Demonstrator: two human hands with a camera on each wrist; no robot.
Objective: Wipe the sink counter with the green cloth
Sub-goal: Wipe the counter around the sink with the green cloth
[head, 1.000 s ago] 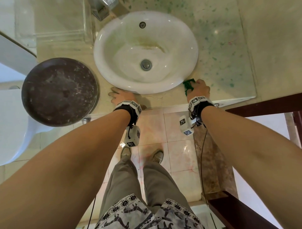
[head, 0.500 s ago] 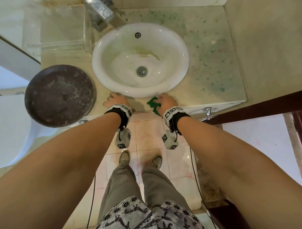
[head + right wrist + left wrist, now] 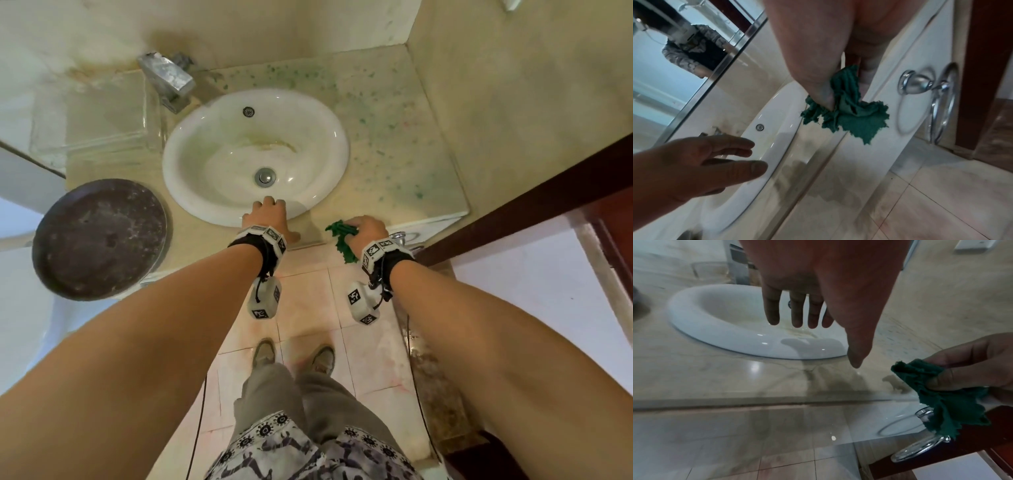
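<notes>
My right hand (image 3: 368,228) grips a crumpled green cloth (image 3: 340,240) at the front edge of the beige sink counter (image 3: 394,144), right of the white basin (image 3: 222,202). Part of the cloth (image 3: 941,402) hangs past that edge. In the right wrist view the thumb (image 3: 824,91) pinches into the cloth (image 3: 857,120). My left hand (image 3: 269,210) is over the basin's front rim with straight, spread fingers (image 3: 772,311) and holds nothing. Whether it touches the rim I cannot tell. Green specks cover the counter's right and back parts.
A dark round pan (image 3: 99,238) sits on the counter's left end, a glass tray (image 3: 92,113) behind it. A metal faucet (image 3: 168,77) stands behind the basin. A chrome towel ring (image 3: 941,100) hangs on the counter's front, next to a brown door frame (image 3: 531,198). Walls close the back and right.
My right hand swept the cloth left along the counter's front edge, then back to the right. My left hand moved right, from the counter onto the basin's front rim. The head view tilted up.
</notes>
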